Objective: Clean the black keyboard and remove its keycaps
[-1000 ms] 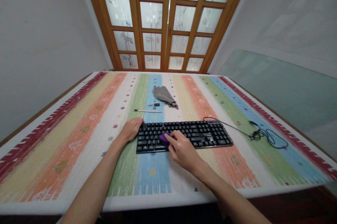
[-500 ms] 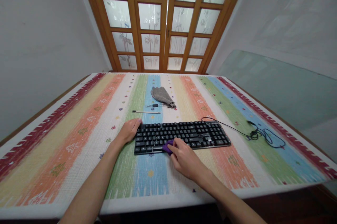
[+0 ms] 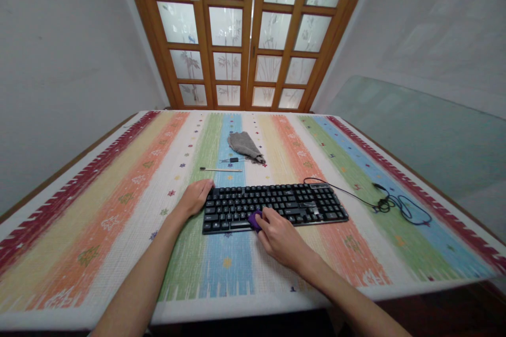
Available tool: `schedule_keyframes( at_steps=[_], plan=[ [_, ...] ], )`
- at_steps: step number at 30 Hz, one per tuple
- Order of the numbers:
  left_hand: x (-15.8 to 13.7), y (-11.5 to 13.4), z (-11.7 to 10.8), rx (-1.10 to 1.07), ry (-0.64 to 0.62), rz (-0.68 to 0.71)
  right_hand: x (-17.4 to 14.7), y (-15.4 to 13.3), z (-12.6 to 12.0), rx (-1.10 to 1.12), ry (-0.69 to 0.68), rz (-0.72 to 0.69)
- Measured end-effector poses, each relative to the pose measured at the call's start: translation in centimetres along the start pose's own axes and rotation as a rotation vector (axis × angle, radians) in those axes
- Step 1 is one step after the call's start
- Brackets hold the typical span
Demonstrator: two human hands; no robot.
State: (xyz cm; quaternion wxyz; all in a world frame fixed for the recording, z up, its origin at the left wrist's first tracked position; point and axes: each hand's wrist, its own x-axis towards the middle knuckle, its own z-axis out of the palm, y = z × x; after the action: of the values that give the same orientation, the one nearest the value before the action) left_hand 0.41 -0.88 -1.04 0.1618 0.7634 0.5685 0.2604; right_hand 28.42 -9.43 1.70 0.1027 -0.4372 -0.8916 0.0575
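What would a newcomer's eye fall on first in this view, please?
Probably the black keyboard, lying across the boldly striped tablecloth, with the left hand at its left end. Next, likely the small purple cloth that the right hand holds at the keyboard's near edge. Beyond the keyboard, a crumpled grey cloth also stands out against the bright stripes.

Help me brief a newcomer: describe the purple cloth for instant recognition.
On the multicoloured striped tablecloth lies a long black keyboard. At its near edge, the right hand holds the bunched purple cloth. Its colour sets it apart from the wedge-shaped grey cloth beyond.
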Motion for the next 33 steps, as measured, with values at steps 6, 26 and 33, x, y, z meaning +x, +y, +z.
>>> schedule_keyframes(
  at_steps=[6,26,33],
  plan=[
    [0.0,0.0,0.0,-0.003,0.007,0.008,-0.6,0.9,-1.4,0.069,-0.032,0.019],
    [0.0,0.1,0.0,-0.002,-0.013,0.018,-0.7,1.1,-1.2,-0.070,-0.062,-0.012],
    [-0.1,0.4,-0.2,0.000,-0.014,0.021,1.4,-1.5,-2.2,0.040,0.016,-0.175]
  ],
)
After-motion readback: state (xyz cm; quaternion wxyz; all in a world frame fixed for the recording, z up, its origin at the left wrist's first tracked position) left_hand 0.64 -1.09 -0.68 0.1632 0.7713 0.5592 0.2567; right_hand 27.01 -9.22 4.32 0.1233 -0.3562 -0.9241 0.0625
